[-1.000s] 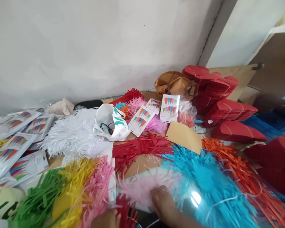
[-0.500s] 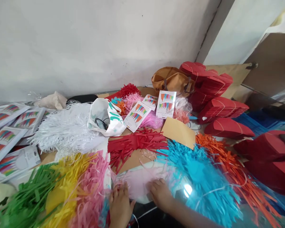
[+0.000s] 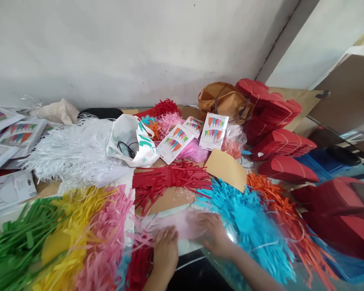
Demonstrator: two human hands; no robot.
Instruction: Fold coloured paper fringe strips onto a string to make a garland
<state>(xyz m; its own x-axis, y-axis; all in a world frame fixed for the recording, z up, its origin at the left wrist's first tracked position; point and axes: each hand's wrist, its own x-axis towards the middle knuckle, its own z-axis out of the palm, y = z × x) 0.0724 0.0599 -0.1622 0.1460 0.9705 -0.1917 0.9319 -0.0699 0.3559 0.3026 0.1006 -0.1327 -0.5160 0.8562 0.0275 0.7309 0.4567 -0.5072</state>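
Note:
A light pink paper sheet with fringed ends (image 3: 180, 224) lies across the near middle of the table. My left hand (image 3: 166, 244) rests flat near its left part, fingers stretched out. My right hand (image 3: 214, 234) is over its right end, fingers spread and somewhat blurred. Just beyond lies a red fringed paper bundle (image 3: 172, 177) on brown card. Dark red fringe (image 3: 139, 258) sits left of my left wrist. A blue fringed pile (image 3: 248, 218) is beside my right hand, and a pink fringed pile (image 3: 109, 226) lies to the left.
Yellow (image 3: 75, 218) and green fringe (image 3: 27, 230) lie at left, white fringe (image 3: 73, 149) behind. A white bag (image 3: 133, 141), printed packs (image 3: 214, 131) and a brown bag (image 3: 224, 101) stand near the wall. Orange fringe (image 3: 279, 206) and red paper stacks (image 3: 286, 169) fill the right.
My right hand has moved right and slightly up along the pink paper. My left hand has shifted a little to the right. The view has shifted slightly.

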